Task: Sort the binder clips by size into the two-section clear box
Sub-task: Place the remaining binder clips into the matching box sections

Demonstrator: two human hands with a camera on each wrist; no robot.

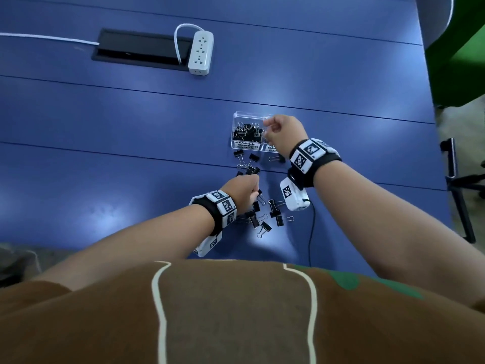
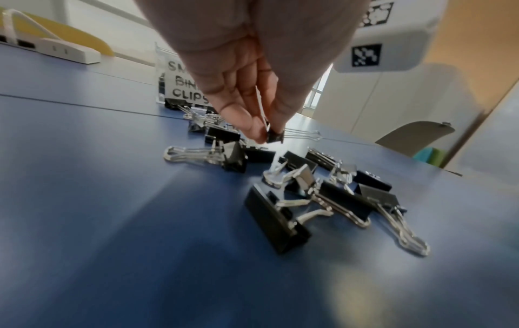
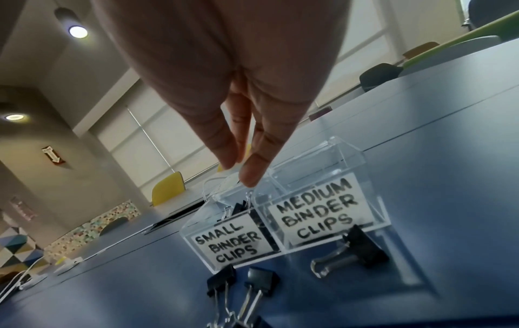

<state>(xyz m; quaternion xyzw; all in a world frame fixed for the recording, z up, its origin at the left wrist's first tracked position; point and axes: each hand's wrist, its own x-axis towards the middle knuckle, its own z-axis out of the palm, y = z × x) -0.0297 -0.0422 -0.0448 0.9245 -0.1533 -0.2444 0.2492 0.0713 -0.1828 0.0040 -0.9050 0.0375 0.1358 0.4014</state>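
Head: my right hand hovers over the clear box, loose clips scattered on the blue table near me. Left wrist: my left hand pinches a small clip above the pile. Right wrist: fingertips bunched together over the SMALL section, can't tell if holding anything

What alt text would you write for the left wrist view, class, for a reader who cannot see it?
A left hand pinches a small black binder clip just above a blue table, where larger black clips with silver wire handles lie scattered. Behind stands a clear plastic box with a partly hidden label.
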